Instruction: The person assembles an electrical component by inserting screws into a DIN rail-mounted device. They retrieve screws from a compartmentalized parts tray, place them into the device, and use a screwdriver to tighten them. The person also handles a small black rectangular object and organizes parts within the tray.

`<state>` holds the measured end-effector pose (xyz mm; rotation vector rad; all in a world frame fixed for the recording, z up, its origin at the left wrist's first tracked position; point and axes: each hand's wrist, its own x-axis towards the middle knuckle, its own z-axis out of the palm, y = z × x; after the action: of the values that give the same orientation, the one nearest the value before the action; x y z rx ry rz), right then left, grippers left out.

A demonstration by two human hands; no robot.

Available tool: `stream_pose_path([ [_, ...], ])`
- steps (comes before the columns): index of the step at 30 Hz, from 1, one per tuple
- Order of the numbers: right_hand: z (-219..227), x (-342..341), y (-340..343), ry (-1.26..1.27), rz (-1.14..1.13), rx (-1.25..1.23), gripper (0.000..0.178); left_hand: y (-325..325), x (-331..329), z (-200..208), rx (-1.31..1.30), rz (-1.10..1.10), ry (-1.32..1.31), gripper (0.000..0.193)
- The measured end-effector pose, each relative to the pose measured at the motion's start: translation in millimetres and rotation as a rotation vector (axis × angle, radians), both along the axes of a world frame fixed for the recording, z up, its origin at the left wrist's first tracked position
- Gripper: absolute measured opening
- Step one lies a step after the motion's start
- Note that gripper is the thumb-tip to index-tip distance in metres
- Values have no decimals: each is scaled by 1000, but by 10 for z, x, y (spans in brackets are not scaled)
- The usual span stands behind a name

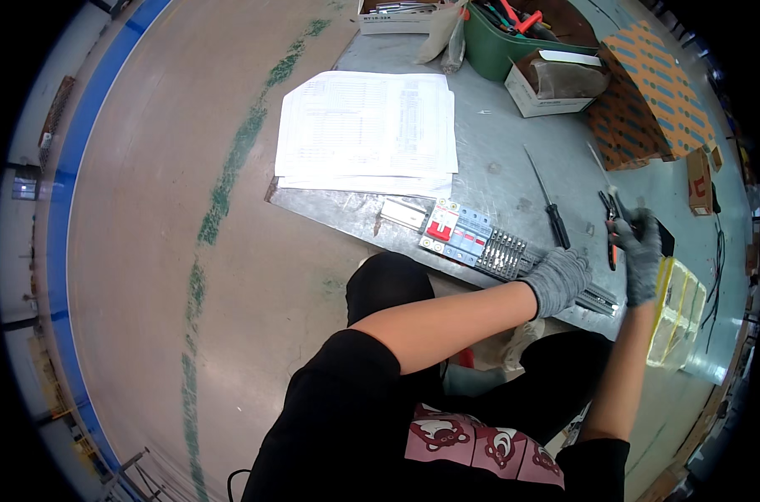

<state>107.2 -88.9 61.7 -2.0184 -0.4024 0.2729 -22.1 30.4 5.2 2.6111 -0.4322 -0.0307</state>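
Observation:
A metal mounting rail lies along the table's near edge. It carries a circuit breaker with a red switch, blue-and-white breakers and a row of grey terminal blocks. My left hand, in a grey knit glove, is closed over the rail beyond those blocks; its fingertips are partly hidden. To the right, my gloved right hand is raised and closed on a screwdriver, whose thin shaft points away from me. Beside it lie orange-handled pliers. Another screwdriver with a black handle rests between my hands.
Printed sheets lie stacked at the table's far left. Behind stand a green tub of tools, a small white box and an orange patterned carton. A yellow-edged clear bin sits right of my right forearm.

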Motion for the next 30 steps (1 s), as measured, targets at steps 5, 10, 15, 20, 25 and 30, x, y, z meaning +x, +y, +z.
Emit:
stream_pose_path([
  [5,646,-317,-641,-99,-24,-31,33,-112,56,-66,-51,-17,-40,42],
  [10,851,-547,-1054,-157,-36,-96,28,50,53,23,-118,-38,13,45],
  [15,887,-704,-1329,-15,-37,-141,16,-25,81,29,-95,-63,6,43],
  [20,852,-781,-1254,-2,11,-191,22,0,70,56,-124,-60,38,41],
  [25,842,-801,-1264,8,78,-264,34,5,78,44,-128,-66,61,42],
  [30,874,-778,-1330,-168,177,-397,33,-13,88,64,-151,-66,66,41],
])
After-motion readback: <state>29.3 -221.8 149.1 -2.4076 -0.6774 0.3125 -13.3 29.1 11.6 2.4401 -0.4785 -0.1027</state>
